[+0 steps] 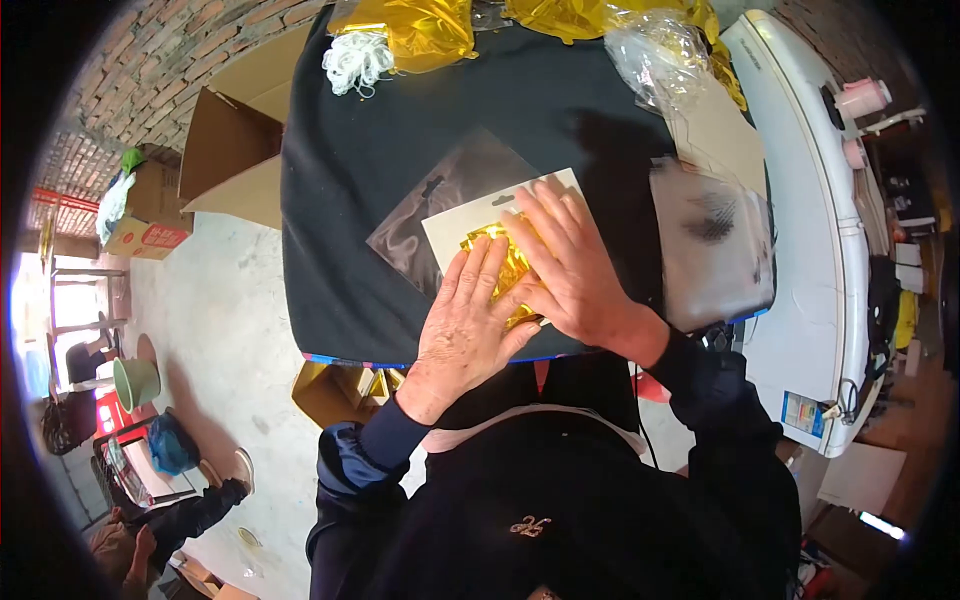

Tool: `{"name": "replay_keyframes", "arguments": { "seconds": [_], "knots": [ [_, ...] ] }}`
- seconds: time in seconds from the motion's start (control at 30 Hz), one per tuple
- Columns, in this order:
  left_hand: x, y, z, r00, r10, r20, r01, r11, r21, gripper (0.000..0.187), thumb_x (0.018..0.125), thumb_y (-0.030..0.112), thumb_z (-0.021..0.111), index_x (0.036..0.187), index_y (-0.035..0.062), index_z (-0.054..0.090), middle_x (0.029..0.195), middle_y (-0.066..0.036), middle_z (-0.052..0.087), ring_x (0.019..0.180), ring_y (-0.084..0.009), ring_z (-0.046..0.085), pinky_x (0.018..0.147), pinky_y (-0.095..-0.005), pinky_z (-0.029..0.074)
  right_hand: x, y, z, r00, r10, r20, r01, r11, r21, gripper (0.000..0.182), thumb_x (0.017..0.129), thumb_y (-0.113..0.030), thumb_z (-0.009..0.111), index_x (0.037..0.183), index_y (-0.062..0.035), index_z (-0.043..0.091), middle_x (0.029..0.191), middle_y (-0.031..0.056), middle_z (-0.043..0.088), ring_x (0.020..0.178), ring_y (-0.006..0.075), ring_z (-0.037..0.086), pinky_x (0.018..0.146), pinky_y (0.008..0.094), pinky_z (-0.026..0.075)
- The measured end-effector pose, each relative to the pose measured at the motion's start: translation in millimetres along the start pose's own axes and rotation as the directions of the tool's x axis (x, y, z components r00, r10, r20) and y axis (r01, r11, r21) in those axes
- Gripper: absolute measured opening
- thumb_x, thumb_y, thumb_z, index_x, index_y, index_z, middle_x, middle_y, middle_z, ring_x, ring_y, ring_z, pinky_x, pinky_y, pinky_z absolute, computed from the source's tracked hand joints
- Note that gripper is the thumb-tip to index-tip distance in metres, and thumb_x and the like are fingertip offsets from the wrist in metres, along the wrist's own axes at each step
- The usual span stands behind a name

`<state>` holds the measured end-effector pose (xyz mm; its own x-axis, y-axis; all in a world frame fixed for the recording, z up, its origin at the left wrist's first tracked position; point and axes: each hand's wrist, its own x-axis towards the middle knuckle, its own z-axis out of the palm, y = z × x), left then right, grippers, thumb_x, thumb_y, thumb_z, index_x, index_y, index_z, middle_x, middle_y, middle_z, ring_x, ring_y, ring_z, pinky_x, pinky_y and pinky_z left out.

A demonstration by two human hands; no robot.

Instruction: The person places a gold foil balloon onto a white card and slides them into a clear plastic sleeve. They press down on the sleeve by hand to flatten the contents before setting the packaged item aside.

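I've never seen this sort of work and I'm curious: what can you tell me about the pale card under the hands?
The card is off-white, flat and looks like stiff paper, with straight edges and a hanging slot near its far edge. Crinkled, shiny gold foil lies on its middle. It sits at a slant on the black cloth, partly over a clear bag. The left hand and right hand lie across it, hiding much of it.

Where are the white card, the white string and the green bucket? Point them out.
White card [448, 229]: head view, bare upper-left part.
White string [356, 62]: head view, bundle's middle.
Green bucket [145, 383]: head view, side wall.
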<state>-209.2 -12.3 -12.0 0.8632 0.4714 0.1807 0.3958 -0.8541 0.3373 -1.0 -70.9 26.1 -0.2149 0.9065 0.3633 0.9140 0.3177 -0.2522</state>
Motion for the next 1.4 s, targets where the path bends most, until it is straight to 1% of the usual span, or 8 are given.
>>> {"name": "replay_keyframes", "arguments": {
  "seconds": [0.2, 0.33, 0.5, 0.63, 0.77, 1.2, 1.3, 1.4],
  "knots": [
    [1, 1, -1, 1.000, 0.006, 0.009, -0.006, 1.000, -0.024, 0.052, 0.103, 0.047, 0.065, 0.145, 0.0155, 0.064, 0.174, -0.022, 0.035, 0.164, -0.0397, 0.029, 0.135, -0.0536, 0.020, -6, 19, 31, 0.994, 0.057, 0.096, -0.048, 0.995, -0.086, 0.081, 0.111, -0.056, 0.039, 0.164, 0.0052, 0.042, 0.171, 0.0264, 0.039, 0.163, 0.0406, 0.032, 0.134, 0.0522, 0.017],
    [-1, -2, 1, 1.000, 0.008, 0.025, -0.007, 1.000, -0.024, 0.053, 0.105, 0.042, 0.062, 0.150, 0.0151, 0.060, 0.175, -0.023, 0.033, 0.165, -0.0387, 0.025, 0.136, -0.0529, 0.018, -7, 19, 34, 0.998, 0.045, 0.052, -0.040, 0.995, -0.089, 0.074, 0.109, -0.051, 0.050, 0.160, 0.0038, 0.049, 0.165, 0.0270, 0.048, 0.159, 0.0416, 0.038, 0.132, 0.0541, 0.022],
    [-7, -6, -16, 0.980, -0.041, -0.193, 0.001, 0.979, -0.203, 0.061, 0.105, 0.032, 0.064, 0.154, -0.0029, 0.053, 0.168, -0.028, 0.042, 0.162, -0.0445, 0.033, 0.133, -0.0567, 0.026, -7, 19, 35, 0.993, 0.062, 0.097, -0.051, 0.993, -0.107, 0.075, 0.110, -0.052, 0.052, 0.165, -0.0025, 0.044, 0.172, 0.0225, 0.041, 0.162, 0.0393, 0.033, 0.133, 0.0534, 0.019],
    [-22, -18, -23, 0.945, -0.232, -0.231, 0.220, 0.972, -0.077, 0.056, 0.106, 0.030, 0.065, 0.154, 0.0011, 0.056, 0.167, -0.020, 0.048, 0.161, -0.0410, 0.036, 0.132, -0.0563, 0.028, -6, 17, 35, 0.985, 0.083, 0.149, -0.061, 0.988, -0.145, 0.078, 0.108, -0.050, 0.053, 0.168, -0.0024, 0.038, 0.175, 0.0208, 0.034, 0.165, 0.0371, 0.027, 0.135, 0.0525, 0.014],
    [-25, -25, -19, 0.961, -0.198, -0.192, 0.206, 0.978, 0.021, 0.052, 0.109, 0.030, 0.062, 0.157, 0.0081, 0.056, 0.169, -0.012, 0.048, 0.162, -0.0364, 0.036, 0.133, -0.0547, 0.026, -7, 20, 39, 0.988, 0.079, 0.134, -0.060, 0.988, -0.144, 0.077, 0.108, -0.052, 0.056, 0.167, -0.0055, 0.041, 0.174, 0.0200, 0.037, 0.164, 0.0367, 0.030, 0.135, 0.0523, 0.015],
    [-20, -29, -14, 0.976, -0.182, -0.116, 0.188, 0.981, 0.048, 0.053, 0.114, 0.036, 0.054, 0.161, 0.0116, 0.055, 0.172, -0.009, 0.046, 0.164, -0.0301, 0.033, 0.136, -0.0541, 0.017, -8, 22, 40, 0.984, 0.083, 0.157, -0.063, 0.990, -0.126, 0.079, 0.109, -0.053, 0.054, 0.169, -0.0059, 0.036, 0.176, 0.0188, 0.033, 0.166, 0.0362, 0.025, 0.136, 0.0523, 0.013],
    [-18, -30, -9, 0.968, -0.137, -0.212, 0.154, 0.986, 0.064, 0.050, 0.105, 0.030, 0.065, 0.150, 0.0086, 0.062, 0.164, -0.008, 0.054, 0.160, -0.0299, 0.038, 0.133, -0.0544, 0.023, -8, 22, 40, 0.982, 0.087, 0.169, -0.065, 0.989, -0.130, 0.080, 0.108, -0.054, 0.054, 0.170, -0.0059, 0.035, 0.177, 0.0185, 0.031, 0.166, 0.0362, 0.024, 0.136, 0.0523, 0.012],
    [-18, -32, -10, 0.979, -0.174, -0.110, 0.183, 0.980, 0.077, 0.053, 0.115, 0.041, 0.051, 0.159, 0.0131, 0.057, 0.174, -0.008, 0.044, 0.165, -0.0294, 0.030, 0.136, -0.0536, 0.015, -7, 22, 39, 0.980, 0.089, 0.175, -0.065, 0.989, -0.135, 0.080, 0.108, -0.054, 0.055, 0.169, -0.0058, 0.036, 0.177, 0.0184, 0.031, 0.166, 0.0366, 0.023, 0.136, 0.0526, 0.012]
  ]
}}
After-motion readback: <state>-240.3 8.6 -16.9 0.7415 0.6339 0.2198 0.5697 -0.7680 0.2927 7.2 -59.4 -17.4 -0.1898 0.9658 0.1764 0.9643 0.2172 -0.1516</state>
